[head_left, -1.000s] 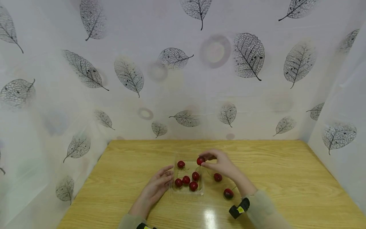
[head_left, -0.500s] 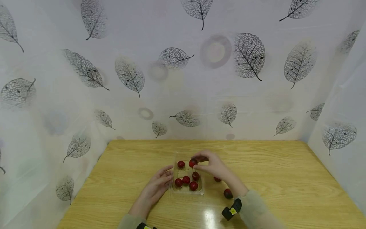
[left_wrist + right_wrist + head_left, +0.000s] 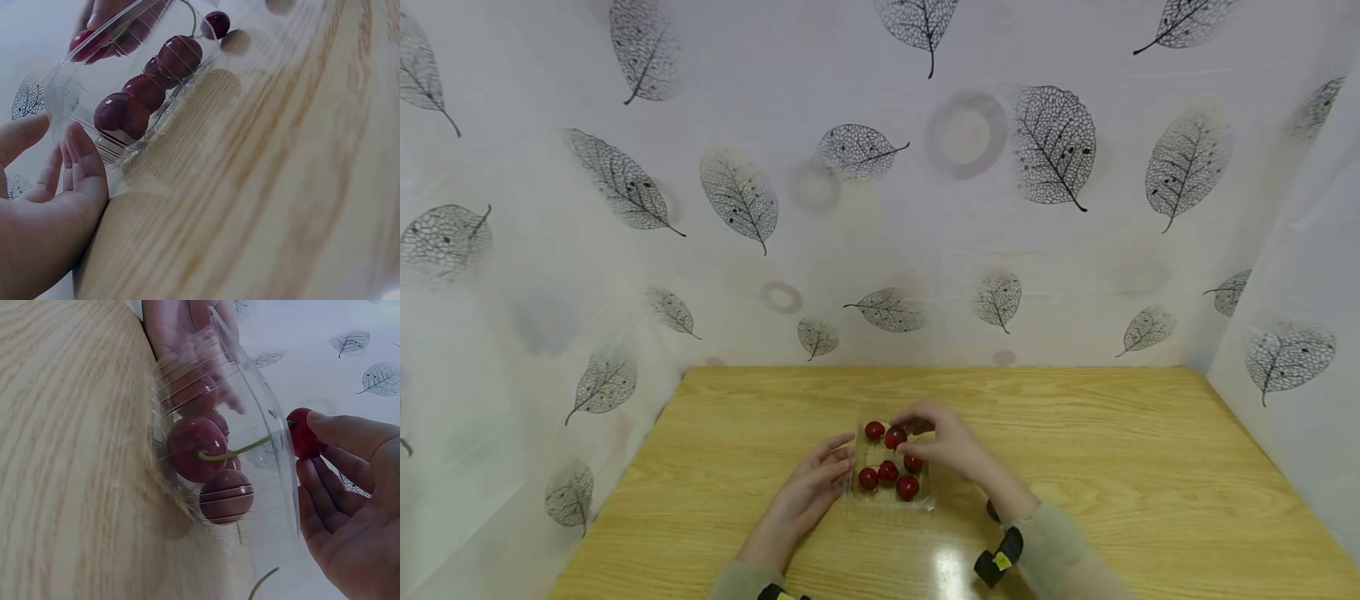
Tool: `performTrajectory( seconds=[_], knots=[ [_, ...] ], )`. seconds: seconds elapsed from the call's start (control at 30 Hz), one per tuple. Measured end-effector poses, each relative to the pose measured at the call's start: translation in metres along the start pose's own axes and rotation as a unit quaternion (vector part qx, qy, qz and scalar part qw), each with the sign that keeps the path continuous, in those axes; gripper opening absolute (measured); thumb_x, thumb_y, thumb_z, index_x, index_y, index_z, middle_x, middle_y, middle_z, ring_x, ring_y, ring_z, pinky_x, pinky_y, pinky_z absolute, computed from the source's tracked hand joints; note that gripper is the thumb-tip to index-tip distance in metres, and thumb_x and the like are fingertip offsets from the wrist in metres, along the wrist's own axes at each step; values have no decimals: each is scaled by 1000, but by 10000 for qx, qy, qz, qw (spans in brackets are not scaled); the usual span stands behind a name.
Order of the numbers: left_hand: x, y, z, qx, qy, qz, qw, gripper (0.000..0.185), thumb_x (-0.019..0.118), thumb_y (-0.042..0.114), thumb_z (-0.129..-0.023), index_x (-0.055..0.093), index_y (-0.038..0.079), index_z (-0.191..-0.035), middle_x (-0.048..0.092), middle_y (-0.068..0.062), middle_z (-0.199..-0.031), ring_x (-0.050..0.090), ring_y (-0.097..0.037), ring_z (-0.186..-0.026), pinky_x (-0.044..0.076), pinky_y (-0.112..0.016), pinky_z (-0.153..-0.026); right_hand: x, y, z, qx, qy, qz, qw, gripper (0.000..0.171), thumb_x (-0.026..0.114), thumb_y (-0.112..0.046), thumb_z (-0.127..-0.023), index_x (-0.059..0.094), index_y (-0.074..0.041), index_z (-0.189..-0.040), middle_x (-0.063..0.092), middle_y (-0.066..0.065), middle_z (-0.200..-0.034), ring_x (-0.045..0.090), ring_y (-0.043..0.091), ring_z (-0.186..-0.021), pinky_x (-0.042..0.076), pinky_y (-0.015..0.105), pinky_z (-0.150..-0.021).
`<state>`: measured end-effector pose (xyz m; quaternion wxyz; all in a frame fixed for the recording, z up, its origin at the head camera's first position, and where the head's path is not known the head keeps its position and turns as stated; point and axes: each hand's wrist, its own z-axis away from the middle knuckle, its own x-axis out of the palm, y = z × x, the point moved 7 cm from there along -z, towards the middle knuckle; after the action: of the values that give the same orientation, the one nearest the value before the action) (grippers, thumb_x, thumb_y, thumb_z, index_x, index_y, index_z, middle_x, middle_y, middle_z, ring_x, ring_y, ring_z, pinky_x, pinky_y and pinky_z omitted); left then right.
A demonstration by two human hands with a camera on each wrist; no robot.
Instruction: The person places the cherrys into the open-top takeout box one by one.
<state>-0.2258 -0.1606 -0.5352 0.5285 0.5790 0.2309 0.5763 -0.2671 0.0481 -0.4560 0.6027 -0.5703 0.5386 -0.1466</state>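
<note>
Head view: the cherry (image 3: 896,437) is pinched between the thumb and fingers of your right hand (image 3: 946,443), held over the clear box (image 3: 887,504). Five more cherries (image 3: 887,472) lie in the box. Your left hand (image 3: 814,483) has its fingers loosely spread, the tips touching the box's left side. A loose cherry (image 3: 992,510) on the table (image 3: 760,400) is mostly hidden by your right wrist. Leaf prints mark the curtain (image 3: 880,242) behind.
</note>
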Motion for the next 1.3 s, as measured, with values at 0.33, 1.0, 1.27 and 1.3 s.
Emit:
performTrajectory(
  seconds=[0.33,1.0,1.27,1.3],
  knots=[
    [-1,-2,-1,-4,6,7,10000,52,50,-3,-107,40,6,-157,53,6,-123,56,-5,-112,49,-19,-98,7,0,2,-10,-107,90,9999,35,83,-8,-89,73,1,-121,76,15,-113,72,27,-103,60,49,-96],
    [0,-1,-1,60,-58,-45,10000,54,49,-3,-107,37,4,-159,52,6,-122,56,-5,-112,49,-18,-97,16,0,5,-302,-271,743,9964,28,82,-1,-89,75,0,-116,76,10,-110,73,24,-101,61,42,-93],
    [0,-1,-2,41,-117,-13,9999,55,49,-2,-108,34,3,-160,52,6,-123,55,-5,-112,49,-18,-97,19,0,6,-231,-335,1010,9941,29,81,0,-89,74,-2,-117,76,10,-113,72,26,-103,61,42,-94],
    [0,-2,-1,33,-115,-15,9999,55,49,-1,-108,34,3,-160,51,6,-123,55,-5,-112,49,-18,-98,20,0,6,-228,-329,1065,9935,29,81,-1,-89,74,-3,-117,76,9,-113,72,25,-104,61,41,-94]
  ],
)
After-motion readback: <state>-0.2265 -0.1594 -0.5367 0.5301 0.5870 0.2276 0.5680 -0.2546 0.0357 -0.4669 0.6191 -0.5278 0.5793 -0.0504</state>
